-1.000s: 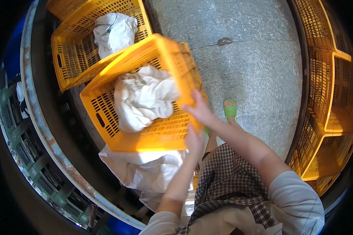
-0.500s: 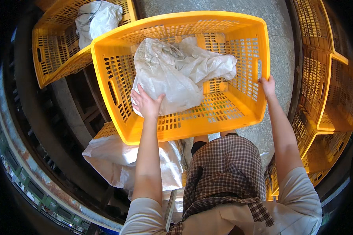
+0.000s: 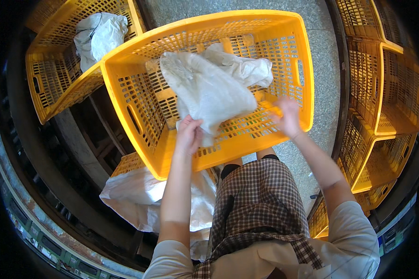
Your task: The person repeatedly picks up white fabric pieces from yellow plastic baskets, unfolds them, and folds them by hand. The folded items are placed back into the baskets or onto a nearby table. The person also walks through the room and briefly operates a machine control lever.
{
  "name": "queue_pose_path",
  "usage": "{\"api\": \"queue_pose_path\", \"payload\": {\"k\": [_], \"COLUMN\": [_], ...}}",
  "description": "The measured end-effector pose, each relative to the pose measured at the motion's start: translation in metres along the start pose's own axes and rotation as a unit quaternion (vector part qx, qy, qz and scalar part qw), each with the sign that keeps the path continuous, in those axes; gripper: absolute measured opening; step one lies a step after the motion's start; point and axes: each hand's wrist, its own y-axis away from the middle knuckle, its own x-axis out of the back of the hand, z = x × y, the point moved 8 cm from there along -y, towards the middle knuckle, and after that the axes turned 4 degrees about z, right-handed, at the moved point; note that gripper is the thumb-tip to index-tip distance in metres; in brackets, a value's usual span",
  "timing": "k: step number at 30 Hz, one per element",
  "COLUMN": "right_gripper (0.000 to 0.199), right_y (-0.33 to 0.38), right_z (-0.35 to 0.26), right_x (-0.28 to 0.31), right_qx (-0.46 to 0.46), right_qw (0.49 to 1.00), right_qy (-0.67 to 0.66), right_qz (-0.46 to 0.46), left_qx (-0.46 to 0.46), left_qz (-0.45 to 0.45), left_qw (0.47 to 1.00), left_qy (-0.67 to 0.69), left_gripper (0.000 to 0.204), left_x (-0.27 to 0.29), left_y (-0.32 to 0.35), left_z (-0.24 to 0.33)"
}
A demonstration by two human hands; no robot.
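Before me is a large yellow plastic crate [image 3: 239,151] with slotted walls and floor, tilted so that I look into it. A crumpled white woven sack [image 3: 209,95] lies inside. My left hand [image 3: 190,133] is closed on the sack's near edge, pulling the cloth taut and partly lifted. Over the crate's near right part hovers my right hand [image 3: 287,116], smeared by motion; its fingers are too blurred to read, and it seems apart from the sack.
Another yellow crate [image 3: 65,104] at the far left holds a white sack [image 3: 102,39]. Below the main crate, a pale sack [image 3: 135,197] drapes over a further yellow crate. Several yellow crates [image 3: 365,86] are stacked on the right, beside the grey floor [image 3: 323,56].
My left hand has gone from lying open on the sack to gripping its edge and lifting it. My right hand has left the crate's right rim and moved inward. The view shifted slightly.
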Motion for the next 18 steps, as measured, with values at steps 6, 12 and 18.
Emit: {"api": "queue_pose_path", "payload": {"k": [6,12,18], "right_gripper": [0.07,0.039,0.04], "right_y": [0.049,-0.013,-0.069], "right_z": [-0.078,-0.084,-0.12], "right_x": [-0.061,-0.008,0.053], "right_qx": [-0.228,-0.394,-0.338], "right_qw": [0.869,0.56,0.371], "right_qy": [-0.433,-0.727,-0.861], "right_qz": [-0.07,0.045,-0.079], "left_qx": [0.125,-0.318,-0.18], "left_qz": [-0.149,-0.064,-0.049], "left_qw": [0.942,0.946,0.9], "left_qy": [0.274,0.005,-0.394], "left_gripper": [0.048,0.071,0.105], "left_x": [-0.163,-0.122,-0.086], "left_y": [0.111,0.125,0.106], "left_z": [-0.004,0.093,0.027]}}
